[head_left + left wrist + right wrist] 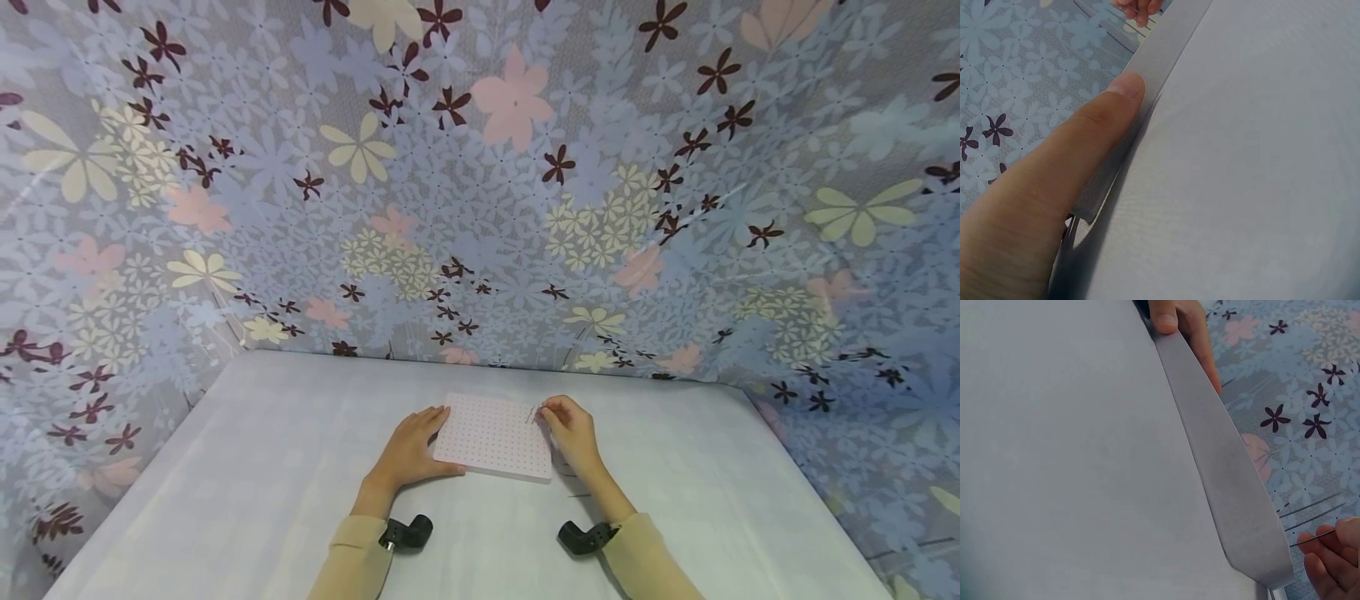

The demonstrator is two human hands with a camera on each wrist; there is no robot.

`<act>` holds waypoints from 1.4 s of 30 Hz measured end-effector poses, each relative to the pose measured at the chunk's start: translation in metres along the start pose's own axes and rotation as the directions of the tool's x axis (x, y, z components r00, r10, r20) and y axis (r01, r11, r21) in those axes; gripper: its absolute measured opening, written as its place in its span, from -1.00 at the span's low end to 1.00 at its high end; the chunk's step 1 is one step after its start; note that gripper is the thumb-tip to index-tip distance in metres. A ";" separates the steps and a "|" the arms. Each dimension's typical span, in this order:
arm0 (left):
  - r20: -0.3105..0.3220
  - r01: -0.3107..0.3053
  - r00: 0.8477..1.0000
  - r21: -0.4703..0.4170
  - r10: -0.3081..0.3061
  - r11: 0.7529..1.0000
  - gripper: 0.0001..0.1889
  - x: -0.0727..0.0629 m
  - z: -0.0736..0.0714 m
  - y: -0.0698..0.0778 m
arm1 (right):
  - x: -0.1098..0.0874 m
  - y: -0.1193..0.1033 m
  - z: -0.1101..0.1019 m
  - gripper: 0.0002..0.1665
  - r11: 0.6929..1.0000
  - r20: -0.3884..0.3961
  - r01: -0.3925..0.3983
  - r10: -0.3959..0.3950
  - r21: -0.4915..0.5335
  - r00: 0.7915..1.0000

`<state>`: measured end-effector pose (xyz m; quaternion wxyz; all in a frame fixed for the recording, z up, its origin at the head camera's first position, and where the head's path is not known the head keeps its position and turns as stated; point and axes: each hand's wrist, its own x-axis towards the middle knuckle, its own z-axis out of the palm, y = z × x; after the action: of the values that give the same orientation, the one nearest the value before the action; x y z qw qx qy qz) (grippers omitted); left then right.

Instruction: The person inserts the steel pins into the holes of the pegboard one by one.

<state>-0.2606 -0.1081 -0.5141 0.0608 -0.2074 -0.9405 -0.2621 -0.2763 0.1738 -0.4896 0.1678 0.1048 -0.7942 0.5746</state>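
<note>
A square white board (491, 437) lies on the table, its top marked with rows of small pinkish dots. My left hand (411, 450) holds its left side, fingers along the edge and thumb against the front edge; the left wrist view shows that thumb (1094, 125) up close. Over the board's far right corner, my right hand (573, 433) pinches a thin dark pin (1317, 538) between thumb and fingertips. Other thin pins (1313, 515) stand up from the board beside it. The dotted top is hidden in both wrist views.
A few thin dark pins (579, 497) lie on the white table (300, 467), right of the board and near my right wrist. Flower-patterned cloth (450, 208) rises behind the table's far edge. Black wrist cameras (408, 533) sit at both cuffs.
</note>
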 end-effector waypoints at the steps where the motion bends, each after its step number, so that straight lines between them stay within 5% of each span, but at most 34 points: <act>1: 0.001 0.002 1.000 0.000 -0.002 1.000 0.12 0.000 0.000 0.000 | 0.001 0.005 0.000 -0.93 1.000 -0.008 -0.004 0.004 -0.006 1.000; 12: 0.017 0.022 1.000 0.002 -0.022 1.000 0.13 0.000 0.000 0.002 | 0.001 0.021 -0.002 -0.96 0.996 0.036 0.025 -0.022 -0.080 0.999; 21: 0.018 0.018 1.000 -0.005 -0.018 1.000 0.13 0.000 0.000 0.001 | 0.000 0.020 -0.004 -0.89 0.995 0.048 -0.038 0.043 -0.093 0.998; 31: 0.004 0.003 1.000 0.000 -0.003 1.000 0.13 0.000 0.000 0.000 | -0.007 -0.008 -0.016 -0.83 0.991 0.040 -0.059 0.064 -0.120 0.997; 38: -0.001 0.009 1.000 -0.004 -0.009 1.000 0.13 0.000 0.002 -0.001 | -0.004 0.022 -0.023 -0.83 0.983 0.029 -0.061 0.067 -0.174 0.997; 42: 0.003 0.009 1.000 -0.008 -0.009 1.000 0.13 0.000 0.002 -0.002 | -0.008 0.005 -0.028 -0.83 0.981 0.023 -0.055 0.061 -0.188 0.998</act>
<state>-0.2615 -0.1083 -0.5163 0.0575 -0.2038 -0.9404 -0.2660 -0.2662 0.2013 -0.4890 0.1487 0.0735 -0.8497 0.5004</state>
